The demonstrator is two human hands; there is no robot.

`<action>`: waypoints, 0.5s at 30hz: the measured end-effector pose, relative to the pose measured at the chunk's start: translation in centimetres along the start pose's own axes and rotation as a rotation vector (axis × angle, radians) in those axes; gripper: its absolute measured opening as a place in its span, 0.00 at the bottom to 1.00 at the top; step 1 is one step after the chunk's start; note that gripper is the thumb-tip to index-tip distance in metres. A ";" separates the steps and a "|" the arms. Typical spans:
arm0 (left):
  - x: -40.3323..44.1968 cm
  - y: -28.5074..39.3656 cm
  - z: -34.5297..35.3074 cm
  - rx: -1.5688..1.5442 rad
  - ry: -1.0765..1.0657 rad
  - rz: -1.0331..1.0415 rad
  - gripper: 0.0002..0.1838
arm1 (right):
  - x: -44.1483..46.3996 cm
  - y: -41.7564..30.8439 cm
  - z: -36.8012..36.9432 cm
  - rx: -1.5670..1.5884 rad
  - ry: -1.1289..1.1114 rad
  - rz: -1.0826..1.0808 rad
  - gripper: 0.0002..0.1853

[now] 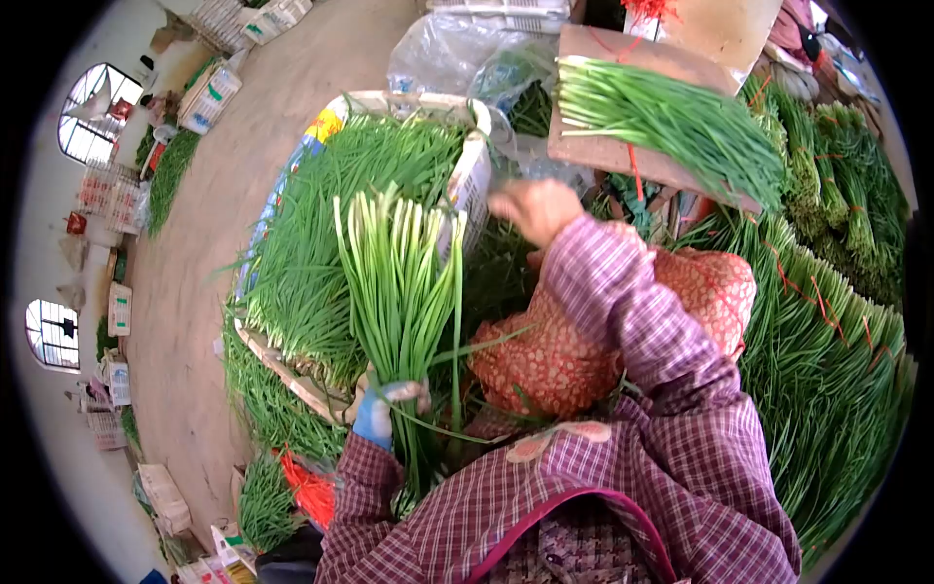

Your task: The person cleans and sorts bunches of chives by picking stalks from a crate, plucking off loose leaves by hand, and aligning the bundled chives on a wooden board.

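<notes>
My left hand [387, 404], in a blue and pale glove, is closed around the lower part of a bunch of garlic chives [399, 292]. The pale stem ends point up and away from me, and the green leaves hang down past my wrist. A few longer strands stick out on the bunch's right side. To the right of the bunch, near the wall of a lined basket [471, 180], is my right hand [540, 209]. Its fingers are smeared by motion, so their hold is unclear. Loose garlic chives [341, 185] fill the basket.
A board [584, 146] at the upper right carries another bunch of chives [662, 117]. Red-tied bundles [778, 360] are stacked along the right. A patterned red cloth [545, 350] lies before me. Red ties [309, 487] sit at lower left; clear plastic [438, 58] lies behind the basket.
</notes>
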State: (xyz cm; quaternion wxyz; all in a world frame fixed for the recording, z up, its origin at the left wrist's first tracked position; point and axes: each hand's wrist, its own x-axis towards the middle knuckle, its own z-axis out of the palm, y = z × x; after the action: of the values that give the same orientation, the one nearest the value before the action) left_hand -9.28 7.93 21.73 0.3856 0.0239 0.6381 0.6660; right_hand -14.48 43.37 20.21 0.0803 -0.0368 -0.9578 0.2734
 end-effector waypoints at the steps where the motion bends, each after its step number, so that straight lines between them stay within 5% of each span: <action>1: -0.3 -0.2 -0.2 0.003 0.008 -0.010 0.28 | 0.5 -1.8 -2.9 0.158 0.193 -0.081 0.25; 5: 1.9 0.2 0.4 -0.187 -0.153 0.023 0.23 | 0.7 -9.4 -8.3 0.290 0.695 -0.549 0.21; 7: 1.8 1.1 2.2 -0.092 -0.093 0.066 0.21 | 0.4 -8.9 -4.0 0.215 0.540 -0.686 0.21; 9: 2.1 0.4 1.6 -0.109 -0.130 0.076 0.21 | -0.1 -2.9 4.1 -0.176 0.290 -0.313 0.30; 10: 2.2 0.9 2.1 -0.085 -0.089 0.090 0.21 | 0.1 -2.1 2.5 0.030 -0.194 0.256 0.36; 11: 2.2 1.2 2.3 -0.069 -0.036 0.106 0.21 | -0.5 -1.2 1.7 0.092 -0.115 0.395 0.40; 13: 2.3 0.3 0.8 -0.073 -0.111 0.072 0.20 | -0.9 0.2 0.3 0.360 0.248 0.048 0.45; 15: 3.9 0.9 1.1 -0.161 -0.148 0.115 0.20 | -0.6 -0.7 -1.4 0.687 0.147 0.036 0.51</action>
State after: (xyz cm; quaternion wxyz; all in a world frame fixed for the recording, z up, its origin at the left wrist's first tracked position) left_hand -11.88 11.10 20.87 0.3935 0.0783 0.5499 0.7325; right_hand -13.64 43.46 21.68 0.1518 -0.0443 -0.8007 0.5778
